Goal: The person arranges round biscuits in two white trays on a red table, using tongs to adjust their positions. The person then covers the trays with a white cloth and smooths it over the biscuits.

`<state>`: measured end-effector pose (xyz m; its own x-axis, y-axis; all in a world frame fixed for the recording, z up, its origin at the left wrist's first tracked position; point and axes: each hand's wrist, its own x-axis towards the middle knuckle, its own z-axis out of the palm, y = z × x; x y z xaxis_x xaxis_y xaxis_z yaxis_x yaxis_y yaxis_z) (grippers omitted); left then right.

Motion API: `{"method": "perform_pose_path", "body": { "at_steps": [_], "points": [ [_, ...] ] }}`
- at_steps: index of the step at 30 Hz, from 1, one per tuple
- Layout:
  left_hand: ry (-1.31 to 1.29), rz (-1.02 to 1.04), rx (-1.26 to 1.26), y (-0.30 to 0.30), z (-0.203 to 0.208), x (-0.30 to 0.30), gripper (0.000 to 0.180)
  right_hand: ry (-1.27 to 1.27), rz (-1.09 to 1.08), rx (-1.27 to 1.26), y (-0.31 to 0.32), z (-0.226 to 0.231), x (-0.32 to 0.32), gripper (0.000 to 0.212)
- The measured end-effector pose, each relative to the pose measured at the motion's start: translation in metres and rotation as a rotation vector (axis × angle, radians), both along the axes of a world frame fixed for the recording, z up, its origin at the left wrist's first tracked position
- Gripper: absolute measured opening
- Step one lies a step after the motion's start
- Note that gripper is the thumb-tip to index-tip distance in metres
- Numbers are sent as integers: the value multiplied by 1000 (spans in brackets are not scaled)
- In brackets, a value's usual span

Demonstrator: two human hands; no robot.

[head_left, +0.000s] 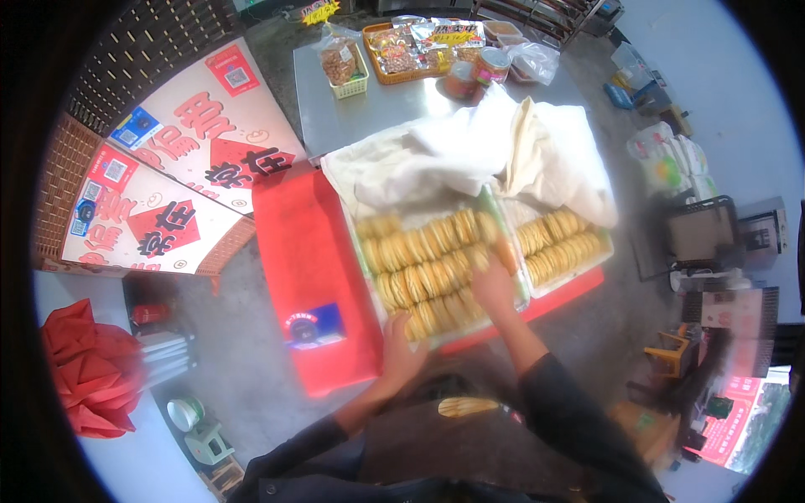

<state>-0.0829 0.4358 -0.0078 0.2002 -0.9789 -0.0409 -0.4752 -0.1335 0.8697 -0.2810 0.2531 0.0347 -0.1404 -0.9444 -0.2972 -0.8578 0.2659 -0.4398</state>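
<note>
Head view: rows of pastries (432, 277) stand in a box (353, 232). The left hand (403, 347) curves at its near-left corner, the right hand (493, 285) touches pastries toward its right side; whether either pinches, I cannot tell. Left of the box: a printed blue card (314, 327), then red-lettered signs (205, 126).

the left hand (402, 348) sits low, nearer the body, its fingers pointing forward. the right hand (493, 283) is farther out, its fingertips blurred. the hands are apart. the bare left forearm (367, 404) slants inward to the right, the right forearm (521, 337) inward to the left, both coming from dark sleeves (579, 415). each grip is unclear.
</note>
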Motion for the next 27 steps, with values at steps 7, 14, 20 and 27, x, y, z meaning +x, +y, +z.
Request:
{"method": "perform_pose_path", "body": {
  "at_steps": [7,14,20,27],
  "points": [
    [-63,6,34,-1,0,-13,70,53,30,-6,5,-2,-11,62],
    [-87,10,68,-2,4,-33,71,-185,10,-126,10,-25,-42,59],
    [-135,54,119,-2,10,-55,71,-337,-12,-155,1,-19,-32,56],
    [-160,95,67,10,7,-69,69,-382,-72,-153,-9,-54,-24,62]
  ]
}}
